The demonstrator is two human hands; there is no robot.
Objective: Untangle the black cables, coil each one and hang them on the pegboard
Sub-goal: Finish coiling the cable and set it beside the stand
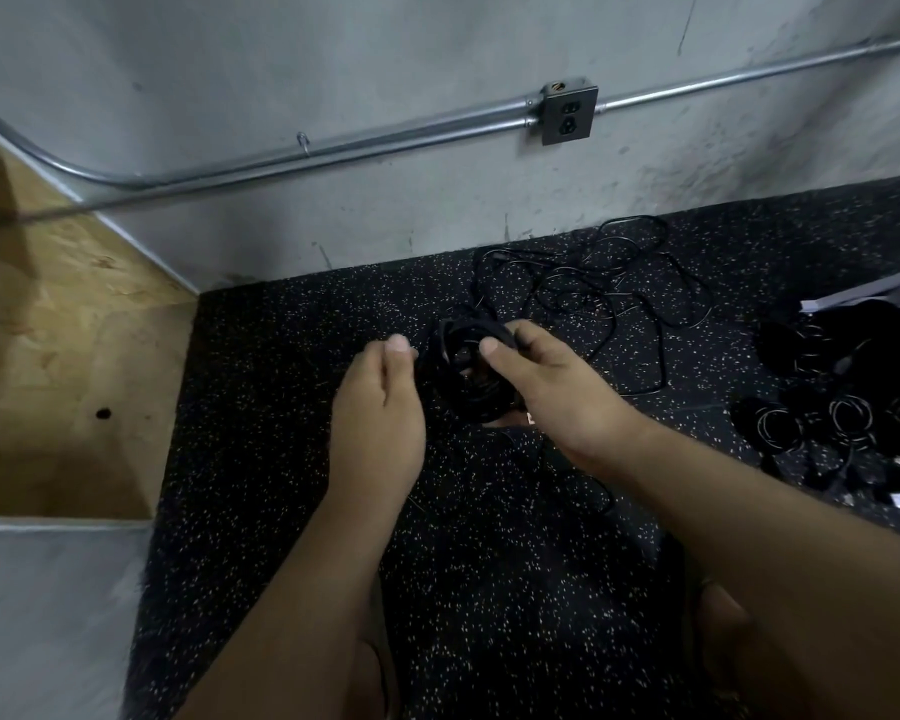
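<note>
Over floor point(281, 407): right hand point(546, 387) fingers wrap cable coil point(468, 402); left hand point(380, 407) fingers hidden, grasp unclear.

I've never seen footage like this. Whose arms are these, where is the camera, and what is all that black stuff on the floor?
There is no machine here. A person wears a camera on the head, looking forward and down, so you see their own two bare arms. The right hand grips a coil of thick black cable. The left hand is curled at the coil's edge, but it is too blurred to tell whether it holds it. Behind the hands, on the black speckled rubber floor, lies a loose tangle of thin black cables. To the right sit several coiled black cables. A metal pipe and a grey socket box are fixed to the grey wall.
</note>
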